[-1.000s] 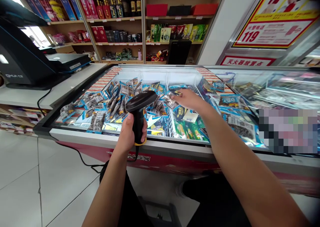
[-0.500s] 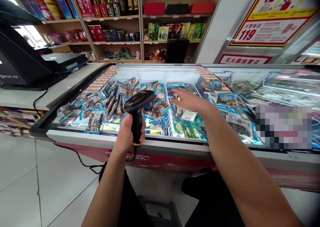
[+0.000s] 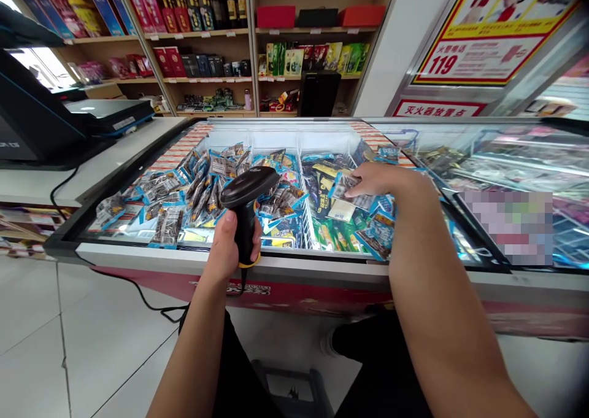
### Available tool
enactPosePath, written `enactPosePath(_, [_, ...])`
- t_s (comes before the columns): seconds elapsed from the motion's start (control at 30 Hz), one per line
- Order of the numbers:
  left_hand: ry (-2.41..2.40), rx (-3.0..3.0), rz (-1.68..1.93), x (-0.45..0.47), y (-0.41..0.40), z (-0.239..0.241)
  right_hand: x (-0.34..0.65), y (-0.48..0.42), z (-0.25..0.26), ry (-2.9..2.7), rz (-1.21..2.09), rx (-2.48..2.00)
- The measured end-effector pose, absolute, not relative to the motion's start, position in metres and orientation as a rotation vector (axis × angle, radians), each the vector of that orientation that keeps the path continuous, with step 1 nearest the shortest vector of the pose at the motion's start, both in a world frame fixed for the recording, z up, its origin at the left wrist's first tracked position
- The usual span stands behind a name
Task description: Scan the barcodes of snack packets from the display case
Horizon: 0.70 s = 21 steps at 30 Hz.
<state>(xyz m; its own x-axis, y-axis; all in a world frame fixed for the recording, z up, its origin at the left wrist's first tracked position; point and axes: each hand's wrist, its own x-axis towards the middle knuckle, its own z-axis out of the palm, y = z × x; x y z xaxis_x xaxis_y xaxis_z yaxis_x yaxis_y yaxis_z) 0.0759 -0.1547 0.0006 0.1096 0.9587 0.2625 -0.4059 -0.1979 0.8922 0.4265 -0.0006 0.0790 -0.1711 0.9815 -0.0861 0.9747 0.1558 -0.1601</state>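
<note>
My left hand (image 3: 225, 243) is wrapped round the handle of a black barcode scanner (image 3: 251, 188), held upright over the front edge of the chest freezer (image 3: 193, 255). Between the thumb and fingers of my right hand (image 3: 375, 180) is a clear snack packet (image 3: 344, 188) with blue edges and dark contents, above the freezer's middle section. More such packets (image 3: 202, 185) lie piled to the left of the scanner, and others (image 3: 380, 234) sit under my right wrist. Below the held packet are a pale card (image 3: 341, 210) and green packages (image 3: 338, 235) inside the freezer.
A white wire divider (image 3: 306, 203) splits the freezer's inside. At left stands a counter (image 3: 124, 135) with a dark checkout machine (image 3: 37, 111). The scanner's cable (image 3: 138, 292) hangs along the freezer front. Behind are stocked shelves (image 3: 207, 34); a grey stool (image 3: 289, 384) is below.
My right hand has shifted right and closed on a snack packet, where it was stretched out with nothing in it. Packets near its wrist have moved left. The scanner stays in my left hand.
</note>
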Motion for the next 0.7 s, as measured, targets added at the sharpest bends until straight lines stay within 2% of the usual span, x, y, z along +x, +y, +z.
enactPosePath(0.07, [0.672, 1.146, 1.418, 0.075, -0.155, 0.0, 0.408, -0.007, 0.089, -2.318, 0.32, -2.087])
enactPosePath(0.17, [0.682, 1.142, 1.42, 0.075, -0.155, -0.001, 0.38, -0.017, 0.096, -2.186, 0.264, -1.858])
enactPosePath(0.43, [0.702, 1.102, 1.37, 0.074, -0.152, -0.005, 0.332, -0.037, 0.089, -2.086, 0.506, -1.464])
enactPosePath(0.7, [0.702, 1.111, 1.343, 0.074, -0.153, -0.006, 0.329, -0.039, 0.09, -2.082, 0.469, -1.499])
